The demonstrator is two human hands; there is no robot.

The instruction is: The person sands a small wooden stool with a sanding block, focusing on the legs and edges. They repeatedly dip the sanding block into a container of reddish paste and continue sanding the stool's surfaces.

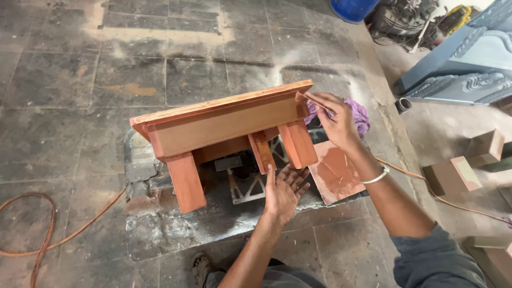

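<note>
The small wooden stool (229, 133), tipped on its side over a grimy slab (160, 213) at centre frame, is being steadied from six o'clock by the open, flat left hand (282, 192) against a leg while the right hand (336, 120), at three o'clock, is pinching a thin strip (312, 100) against its top edge, a purple cloth (357, 114) lying just behind.

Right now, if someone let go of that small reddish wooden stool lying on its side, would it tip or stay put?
The wooden stool looks stiff and solid, built of thick boards, so probably fairly heavy for its size. It rests on its side with the left hand under a leg and the right hand at its top edge, so it may rock or tip if released.
</note>
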